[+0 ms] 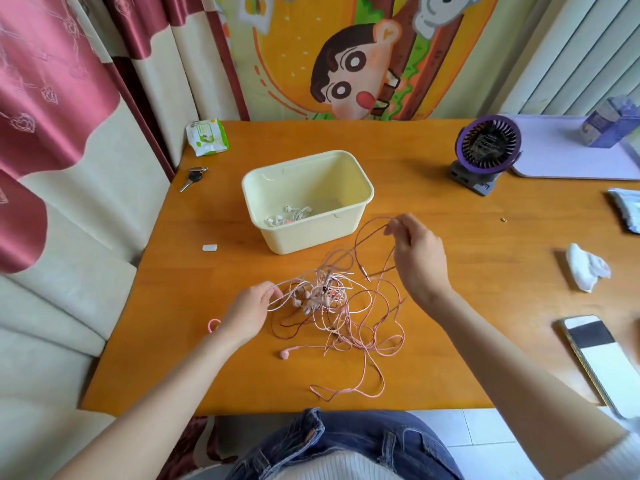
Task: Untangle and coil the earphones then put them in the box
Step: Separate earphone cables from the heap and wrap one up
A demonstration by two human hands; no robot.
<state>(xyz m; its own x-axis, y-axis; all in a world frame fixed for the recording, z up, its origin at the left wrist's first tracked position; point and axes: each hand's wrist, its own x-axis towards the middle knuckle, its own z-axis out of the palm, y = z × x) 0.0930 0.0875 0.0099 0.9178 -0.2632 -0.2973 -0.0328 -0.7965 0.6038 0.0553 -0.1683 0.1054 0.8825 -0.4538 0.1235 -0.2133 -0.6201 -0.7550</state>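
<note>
A tangle of pink, white and dark red earphone cables [332, 303] lies on the orange table [433, 209], just in front of the cream box [360, 202]. Inside the box lies a white coiled earphone set [289, 216]. My left hand [247, 311] pinches white cable strands at the tangle's left side. My right hand [417, 251] is raised to the right of the box and pinches a loop of dark red cable [367, 233] that runs down into the tangle. A loose pink earbud [284, 354] lies below the pile.
Keys [194, 177] and a wipes pack [207, 136] sit at the table's far left. A purple fan [485, 150] stands far right, with a lilac tray [554, 161] behind it. A crumpled tissue [587, 268], a cloth [627, 209] and a phone [602, 358] lie on the right.
</note>
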